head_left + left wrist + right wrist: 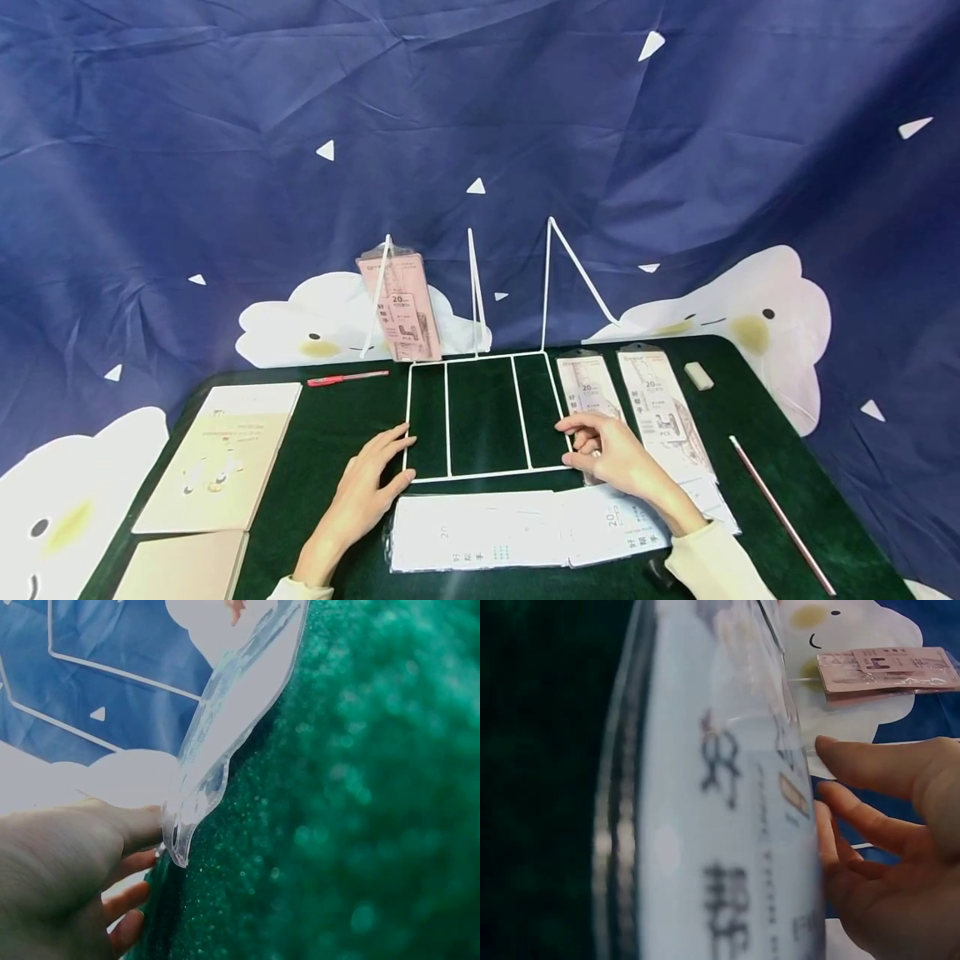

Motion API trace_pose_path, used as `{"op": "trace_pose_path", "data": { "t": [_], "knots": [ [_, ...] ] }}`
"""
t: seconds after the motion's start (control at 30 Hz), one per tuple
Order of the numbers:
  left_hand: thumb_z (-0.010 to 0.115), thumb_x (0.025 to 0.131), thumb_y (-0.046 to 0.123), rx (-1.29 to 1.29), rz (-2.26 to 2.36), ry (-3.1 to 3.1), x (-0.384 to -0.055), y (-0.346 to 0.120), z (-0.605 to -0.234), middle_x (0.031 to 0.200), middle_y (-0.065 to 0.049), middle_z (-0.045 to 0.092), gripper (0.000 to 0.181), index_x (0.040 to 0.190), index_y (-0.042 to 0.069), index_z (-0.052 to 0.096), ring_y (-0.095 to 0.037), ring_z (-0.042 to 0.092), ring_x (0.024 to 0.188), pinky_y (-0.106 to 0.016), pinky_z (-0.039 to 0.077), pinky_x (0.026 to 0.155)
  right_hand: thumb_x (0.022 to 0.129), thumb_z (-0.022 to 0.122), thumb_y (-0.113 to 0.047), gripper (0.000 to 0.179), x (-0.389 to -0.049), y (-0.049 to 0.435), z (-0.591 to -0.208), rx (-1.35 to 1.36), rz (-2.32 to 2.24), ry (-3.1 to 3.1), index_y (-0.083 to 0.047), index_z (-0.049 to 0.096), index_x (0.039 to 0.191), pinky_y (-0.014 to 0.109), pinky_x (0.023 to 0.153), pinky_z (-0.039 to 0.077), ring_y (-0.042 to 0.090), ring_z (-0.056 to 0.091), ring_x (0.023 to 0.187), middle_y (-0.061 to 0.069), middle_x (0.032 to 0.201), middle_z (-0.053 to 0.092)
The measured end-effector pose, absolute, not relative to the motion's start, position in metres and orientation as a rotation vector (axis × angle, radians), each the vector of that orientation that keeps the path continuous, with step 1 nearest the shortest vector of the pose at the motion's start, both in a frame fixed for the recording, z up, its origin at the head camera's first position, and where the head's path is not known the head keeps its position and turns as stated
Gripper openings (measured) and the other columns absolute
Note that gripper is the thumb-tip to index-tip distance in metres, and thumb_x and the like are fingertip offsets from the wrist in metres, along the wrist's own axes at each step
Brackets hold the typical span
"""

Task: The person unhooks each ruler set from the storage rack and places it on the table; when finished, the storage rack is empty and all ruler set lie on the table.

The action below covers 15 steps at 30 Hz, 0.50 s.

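Note:
A white wire rack [489, 476] stands on the dark green cloth, its rectangular base crossed by bars and several bent wires rising behind. A pink card in a clear sleeve [405, 312] hangs at its left upright wire. My left hand [363, 479] touches the base's left side with spread fingers and thumb. Across from it, my right hand [615, 454] has its thumb and forefinger tips at the base's right side, apart from each other, the other fingers bent. Clear-sleeved packs [480, 529] lie in a row just in front of the base.
Two sleeved pink cards [660, 400] lie right of the rack, one partly under my right hand. Beyond them are an eraser [699, 376] and a thin striped stick [783, 517]. A red pen [347, 378] and cream notebooks [225, 458] lie to the left. A blue cloth [480, 100] hangs behind.

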<state>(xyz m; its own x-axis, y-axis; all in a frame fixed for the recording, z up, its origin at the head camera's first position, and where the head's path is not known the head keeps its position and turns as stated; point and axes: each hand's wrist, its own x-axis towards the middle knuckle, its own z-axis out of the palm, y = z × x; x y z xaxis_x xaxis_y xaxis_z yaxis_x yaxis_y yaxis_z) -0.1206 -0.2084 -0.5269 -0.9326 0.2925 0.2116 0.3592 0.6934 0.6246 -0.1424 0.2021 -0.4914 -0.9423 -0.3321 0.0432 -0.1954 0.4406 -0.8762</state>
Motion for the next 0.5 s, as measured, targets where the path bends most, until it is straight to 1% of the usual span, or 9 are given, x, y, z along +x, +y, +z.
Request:
{"op": "trace_pose_path", "data": {
  "t": [0.17,0.27,0.5],
  "knots": [
    [0.074,0.099,0.024,-0.528,-1.068,-2.819,-0.1207,-0.2087,-0.527,0.162,-0.003,0.047,0.048,0.145,0.014,0.062,-0.032,0.041,0.149,-0.066,0.034,0.107,0.08,0.089,-0.003,0.047,-0.1422,0.2025,-0.4911,-0.502,-1.294,2.754,0.001,0.07,0.122,0.023,0.065,0.046,0.012,0.055,0.071,0.004,0.087,0.059],
    [0.074,0.099,0.023,-0.547,-1.057,-2.792,-0.1212,-0.208,-0.5265,0.16,-0.005,0.049,0.047,0.144,0.013,0.063,-0.033,0.043,0.147,-0.066,0.035,0.104,0.079,0.09,-0.004,0.047,-0.1425,0.203,-0.4909,-0.51,-1.221,2.803,-0.001,0.071,0.122,0.024,0.066,0.045,0.01,0.054,0.07,0.002,0.087,0.059],
    [0.072,0.099,0.026,-0.613,-1.019,-2.713,-0.1209,-0.2085,-0.5304,0.156,-0.009,0.052,0.046,0.143,0.013,0.063,-0.036,0.046,0.141,-0.067,0.037,0.098,0.079,0.09,-0.003,0.047,-0.1437,0.2021,-0.4913,-0.502,-1.205,2.8,0.0,0.071,0.121,0.024,0.065,0.046,0.007,0.053,0.069,0.003,0.089,0.061]
  ]
}}
